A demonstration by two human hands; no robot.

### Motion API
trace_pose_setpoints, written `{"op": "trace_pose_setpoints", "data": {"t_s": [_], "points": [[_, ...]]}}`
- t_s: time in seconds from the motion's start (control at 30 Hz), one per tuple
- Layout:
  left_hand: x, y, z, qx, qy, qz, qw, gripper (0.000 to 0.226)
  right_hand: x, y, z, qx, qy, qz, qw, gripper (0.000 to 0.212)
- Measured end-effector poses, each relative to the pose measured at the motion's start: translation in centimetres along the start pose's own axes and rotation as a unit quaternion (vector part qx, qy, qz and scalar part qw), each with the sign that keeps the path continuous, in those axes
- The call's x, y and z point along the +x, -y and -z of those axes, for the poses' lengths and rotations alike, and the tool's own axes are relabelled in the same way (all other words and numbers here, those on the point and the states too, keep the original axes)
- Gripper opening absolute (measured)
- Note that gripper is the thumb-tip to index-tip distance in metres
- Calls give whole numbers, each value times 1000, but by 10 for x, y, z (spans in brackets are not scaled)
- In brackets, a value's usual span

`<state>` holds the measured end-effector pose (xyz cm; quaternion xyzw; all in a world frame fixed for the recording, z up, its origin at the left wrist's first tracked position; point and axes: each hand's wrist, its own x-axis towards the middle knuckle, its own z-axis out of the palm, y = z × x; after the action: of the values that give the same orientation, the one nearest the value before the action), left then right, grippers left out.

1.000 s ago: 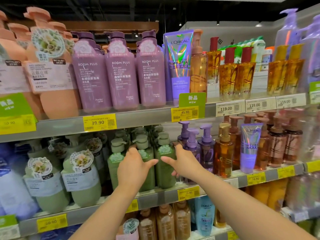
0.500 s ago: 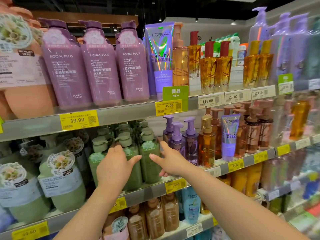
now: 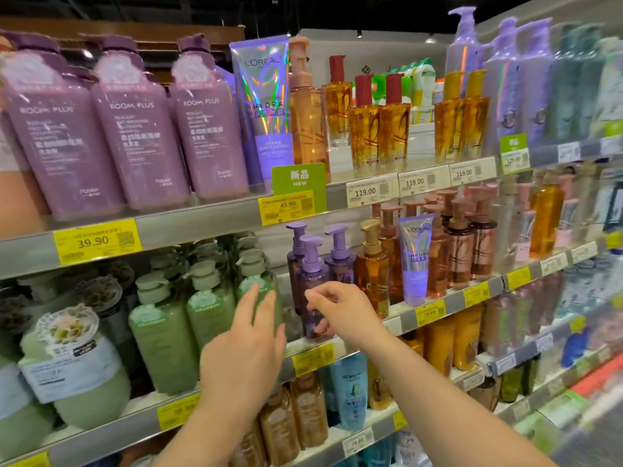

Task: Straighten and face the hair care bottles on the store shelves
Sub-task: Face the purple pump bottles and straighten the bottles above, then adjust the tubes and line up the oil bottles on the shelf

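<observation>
Head view: left hand (image 3: 242,357), fingers spread, rests against a green bottle (image 3: 259,294), while right hand (image 3: 344,311) fingers pinch the front purple pump bottle (image 3: 312,284) beside amber bottles (image 3: 372,271).

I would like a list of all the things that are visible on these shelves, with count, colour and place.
ROOM PLUS bottles: three in front, purple, top shelf left.
L'OREAL tube: one, iridescent purple, top shelf centre.
Amber oil bottles: several, red or gold caps, top shelf right.
Green bottles: several, pale green, middle shelf left.
Purple pump bottles: three, dark purple, middle shelf centre.
Second L'OREAL tube: one, purple, middle shelf right.
Price tags: many, yellow or white, shelf edges.
Left hand: open, at a green bottle.
Right hand: around the front purple pump bottle.
</observation>
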<state>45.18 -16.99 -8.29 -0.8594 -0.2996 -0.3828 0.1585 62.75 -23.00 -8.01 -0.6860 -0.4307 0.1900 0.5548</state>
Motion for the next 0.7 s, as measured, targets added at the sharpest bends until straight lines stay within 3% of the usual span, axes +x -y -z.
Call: {"op": "trace_pose_setpoints", "data": {"t_s": [0.23,0.3,0.37,0.47,0.6,0.7], "points": [[35,-70,-34,-52,97,-32,993,40,19,-27,83,2,-80,37,996,4],[50,-92,-40,-71,113,-22,991,43,32,-34,119,-143,-123,104,976,15],[65,-117,-47,-86,133,-5,987,46,43,-37,155,-274,-157,192,929,27],[86,-153,-56,-97,134,15,986,45,60,-37,196,-335,-184,241,892,36],[118,-196,-72,-139,149,51,978,54,86,-35,231,-457,-110,157,869,45],[138,-217,-92,-185,162,98,964,69,98,-37,244,-503,-60,153,848,40]]}}
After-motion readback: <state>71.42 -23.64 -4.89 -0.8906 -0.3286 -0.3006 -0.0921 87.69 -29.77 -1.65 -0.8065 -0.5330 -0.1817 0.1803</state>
